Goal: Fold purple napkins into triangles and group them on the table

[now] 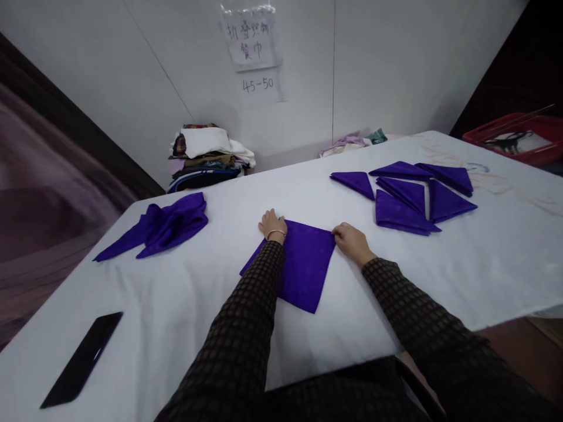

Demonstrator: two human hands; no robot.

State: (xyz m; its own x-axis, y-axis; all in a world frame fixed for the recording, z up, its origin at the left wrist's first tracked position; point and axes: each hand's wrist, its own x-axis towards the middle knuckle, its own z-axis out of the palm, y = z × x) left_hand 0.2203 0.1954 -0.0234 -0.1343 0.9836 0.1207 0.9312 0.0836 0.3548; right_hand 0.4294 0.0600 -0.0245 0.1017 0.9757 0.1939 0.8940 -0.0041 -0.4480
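A purple cloth napkin (303, 266) lies folded flat on the white table (484, 258) in front of me. My left hand (272, 224), with a bangle at the wrist, presses on its far left corner. My right hand (350, 240) pinches its far right corner at the edge. To the right lie several purple napkins folded into triangles (409, 193). At the left sits a loose heap of unfolded purple napkins (165, 225).
A black phone (83, 358) lies near the table's front left. Stacked mixed fabrics (209, 155) stand at the back against the wall, more cloth (352, 142) further right. A red crate (516, 136) sits beyond the table's right end. A handwritten paper sign (251, 40) hangs on the wall.
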